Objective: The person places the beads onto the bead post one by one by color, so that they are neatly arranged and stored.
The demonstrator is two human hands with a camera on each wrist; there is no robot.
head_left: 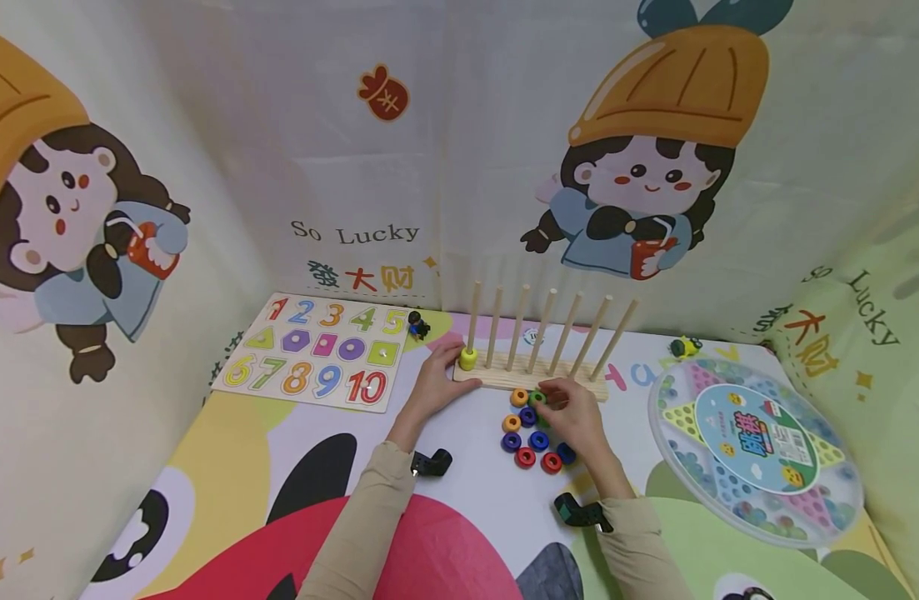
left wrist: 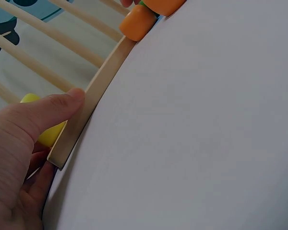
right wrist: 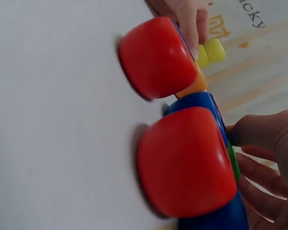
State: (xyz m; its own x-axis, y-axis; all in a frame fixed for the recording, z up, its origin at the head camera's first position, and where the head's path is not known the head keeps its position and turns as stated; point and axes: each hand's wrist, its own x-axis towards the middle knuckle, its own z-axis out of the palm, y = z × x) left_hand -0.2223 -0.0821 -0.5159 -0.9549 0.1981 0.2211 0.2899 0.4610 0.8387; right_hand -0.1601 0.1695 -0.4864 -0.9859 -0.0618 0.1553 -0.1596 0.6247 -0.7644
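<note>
A wooden peg stand (head_left: 496, 377) with a row of upright pegs stands near the back wall. Yellow beads (head_left: 468, 359) are stacked on its leftmost peg. My left hand (head_left: 432, 385) grips the stand's left end, thumb on the front edge and fingers around the back, as the left wrist view shows. At the front of the stand, my right hand (head_left: 575, 414) pinches a green bead (head_left: 536, 398) between thumb and fingers. Close around it lie orange beads (head_left: 519, 397), blue beads (head_left: 538, 441) and red beads (head_left: 551, 462). The right wrist view shows a red bead (right wrist: 187, 163) large in front.
Left of the stand lies a number and shape board (head_left: 317, 350), with a small dark figure (head_left: 418, 325) by its corner. A round checkers game box (head_left: 755, 450) is on the right, a small yellow-green toy (head_left: 684, 346) behind it. Printed cloth walls stand behind and at both sides.
</note>
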